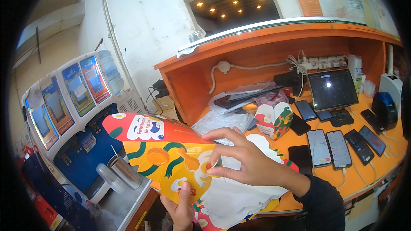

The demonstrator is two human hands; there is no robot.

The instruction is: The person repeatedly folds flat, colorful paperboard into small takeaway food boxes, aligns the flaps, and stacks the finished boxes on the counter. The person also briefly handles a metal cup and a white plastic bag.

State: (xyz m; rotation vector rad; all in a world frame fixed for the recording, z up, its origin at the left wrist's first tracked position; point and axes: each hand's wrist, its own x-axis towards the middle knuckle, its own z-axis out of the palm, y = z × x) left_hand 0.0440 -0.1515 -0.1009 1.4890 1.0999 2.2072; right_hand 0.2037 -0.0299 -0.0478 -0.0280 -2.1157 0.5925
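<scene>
A partly folded food carton (pixel 165 160), red and yellow with printed food pictures, is tilted in front of me. My left hand (pixel 180 208) holds its lower part, with the thumb on the yellow face. At the carton's right edge, my right hand (pixel 246 158) has thumb and forefinger pinched together on a flap. Beneath the hands lies a stack of flat carton blanks (pixel 239 196), mostly white side up. Beyond my right hand stands a folded food box (pixel 274 120) in white, red and green.
Several phones (pixel 339 147) with cables lie at right on the orange desk (pixel 295 203), near a tablet on a stand (pixel 332 90). Papers (pixel 227 119) are piled at the back. Left are a drink dispenser (pixel 70 90), a metal container (pixel 126 172) and stacked clear cups (pixel 110 179).
</scene>
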